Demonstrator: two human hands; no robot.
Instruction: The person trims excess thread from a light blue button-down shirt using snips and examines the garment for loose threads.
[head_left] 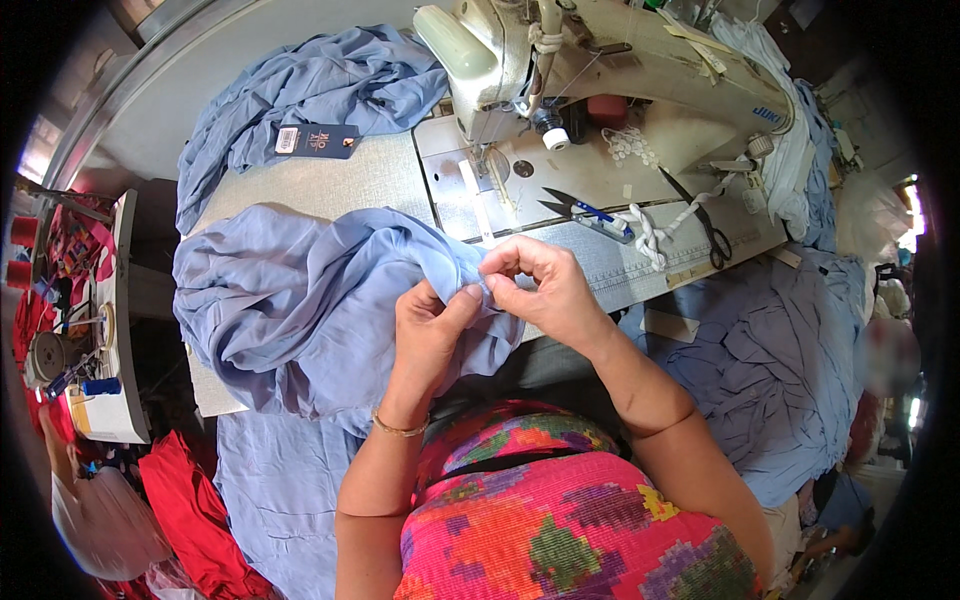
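A light blue garment (300, 290) lies bunched over the front left of the sewing table (330, 190) and hangs past its edge. My left hand (435, 325) pinches an edge of it between thumb and fingers. Touching the same spot, my right hand (540, 288) has its thumb and forefinger pressed together on the cloth's edge; any small thing between those fingertips is too small to make out. Just beyond my hands stands the sewing machine (610, 65), its needle area (490, 165) apart from the garment.
Thread snips (590, 216), a knotted white cord (650, 238) and black-handled scissors (712, 235) lie right of the needle. Small white buttons (630, 148) are scattered under the machine arm. More blue cloth (310, 85) with a dark tag (317, 141) sits behind; another pile (770, 360) is at right.
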